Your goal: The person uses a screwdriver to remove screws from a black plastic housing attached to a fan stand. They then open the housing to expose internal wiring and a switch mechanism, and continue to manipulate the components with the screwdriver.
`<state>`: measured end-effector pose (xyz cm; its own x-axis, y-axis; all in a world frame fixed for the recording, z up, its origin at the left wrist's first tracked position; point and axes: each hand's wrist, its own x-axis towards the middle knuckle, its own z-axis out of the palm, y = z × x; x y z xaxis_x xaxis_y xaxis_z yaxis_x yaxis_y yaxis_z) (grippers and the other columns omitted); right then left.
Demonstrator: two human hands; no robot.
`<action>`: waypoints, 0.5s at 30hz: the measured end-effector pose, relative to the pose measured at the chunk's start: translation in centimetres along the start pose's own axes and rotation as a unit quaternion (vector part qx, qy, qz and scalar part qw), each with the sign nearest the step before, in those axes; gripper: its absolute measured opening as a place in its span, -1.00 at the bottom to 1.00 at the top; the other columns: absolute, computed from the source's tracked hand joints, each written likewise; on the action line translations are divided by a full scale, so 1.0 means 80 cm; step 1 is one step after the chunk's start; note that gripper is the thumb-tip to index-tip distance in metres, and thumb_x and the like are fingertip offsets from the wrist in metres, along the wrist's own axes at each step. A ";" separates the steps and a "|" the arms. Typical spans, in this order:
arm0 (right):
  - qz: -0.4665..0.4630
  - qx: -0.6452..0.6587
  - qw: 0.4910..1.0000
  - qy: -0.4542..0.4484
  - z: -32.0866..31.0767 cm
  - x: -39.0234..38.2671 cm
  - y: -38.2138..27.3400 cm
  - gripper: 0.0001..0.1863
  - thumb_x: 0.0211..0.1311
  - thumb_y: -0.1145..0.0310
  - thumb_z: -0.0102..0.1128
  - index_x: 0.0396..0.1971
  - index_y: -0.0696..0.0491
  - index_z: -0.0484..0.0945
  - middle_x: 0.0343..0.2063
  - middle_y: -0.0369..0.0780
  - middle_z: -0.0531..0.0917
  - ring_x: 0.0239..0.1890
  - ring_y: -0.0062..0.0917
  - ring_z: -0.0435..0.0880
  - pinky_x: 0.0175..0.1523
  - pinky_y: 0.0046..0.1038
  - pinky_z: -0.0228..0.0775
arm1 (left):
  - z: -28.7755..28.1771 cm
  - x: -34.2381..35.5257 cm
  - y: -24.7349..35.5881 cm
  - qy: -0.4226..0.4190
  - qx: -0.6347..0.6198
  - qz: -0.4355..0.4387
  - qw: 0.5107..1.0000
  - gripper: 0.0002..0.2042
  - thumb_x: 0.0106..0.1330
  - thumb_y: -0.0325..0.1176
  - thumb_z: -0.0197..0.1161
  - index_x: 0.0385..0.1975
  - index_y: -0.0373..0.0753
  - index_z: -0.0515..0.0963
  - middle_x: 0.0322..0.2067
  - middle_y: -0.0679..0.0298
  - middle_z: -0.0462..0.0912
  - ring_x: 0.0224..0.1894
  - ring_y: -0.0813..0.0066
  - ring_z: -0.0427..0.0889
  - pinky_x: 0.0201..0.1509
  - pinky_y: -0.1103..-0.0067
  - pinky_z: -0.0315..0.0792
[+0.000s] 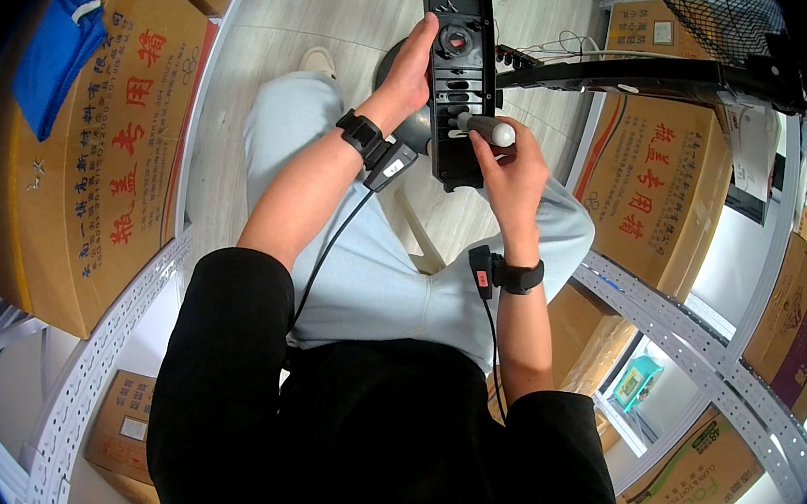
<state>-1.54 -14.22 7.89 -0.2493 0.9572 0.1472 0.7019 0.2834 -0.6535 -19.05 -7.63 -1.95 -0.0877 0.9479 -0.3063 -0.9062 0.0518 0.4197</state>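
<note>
A long black plastic housing (456,38) stands upright over my knees, with a round opening near its middle and a row of slots below. My left hand (405,79) is closed on its left edge, fingers hidden behind it. In my right hand (518,174), pinched between thumb and fingers, is a screwdriver (489,130) with a grey handle and pale end. It lies across the lower slots; whether its tip touches a screw is hidden. A few small screws (444,6) appear to lie in the housing's upper section.
Cardboard boxes (147,145) crowd a metal shelf at left, with a blue cloth pouch (58,58) on top. More boxes (657,189) fill the right shelf (705,349). A black bar (634,77) with loose wires (579,45) crosses the far right. Cables run from both wristbands (361,136).
</note>
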 end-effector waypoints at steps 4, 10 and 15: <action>-0.008 -0.008 1.000 0.005 0.005 -0.002 -0.006 -0.63 0.07 0.30 0.50 -0.14 0.09 0.59 -0.40 -0.19 0.65 -0.51 -0.51 0.68 -0.38 -0.48 0.52 | -0.005 0.002 -0.001 0.010 -0.001 0.005 1.000 -0.52 0.48 0.12 0.01 0.04 -0.20 0.51 -0.08 0.24 0.68 -0.03 0.41 0.65 0.08 0.41 0.55; 0.007 0.008 1.000 0.006 0.005 -0.004 -0.006 -0.62 0.08 0.32 0.50 -0.13 0.11 0.59 -0.38 -0.18 0.66 -0.50 -0.52 0.68 -0.38 -0.48 0.52 | 0.000 0.000 0.000 0.011 0.004 0.011 1.000 -0.51 0.48 0.12 0.01 0.04 -0.21 0.52 -0.08 0.24 0.68 -0.03 0.41 0.65 0.08 0.41 0.55; 0.010 0.018 1.000 0.003 0.005 -0.005 -0.013 -0.61 0.09 0.34 0.50 -0.12 0.14 0.58 -0.35 -0.16 0.66 -0.50 -0.53 0.68 -0.38 -0.49 0.52 | 0.000 0.000 0.001 0.015 0.000 0.009 1.000 -0.50 0.47 0.13 0.02 0.04 -0.21 0.52 -0.07 0.24 0.68 -0.03 0.40 0.65 0.08 0.41 0.56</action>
<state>-2.46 -14.93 8.19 -0.2310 0.9630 0.1388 0.6827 0.2621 -0.6820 -19.10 -7.65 -1.88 -0.1160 0.9391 -0.3236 -0.9043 0.0349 0.4254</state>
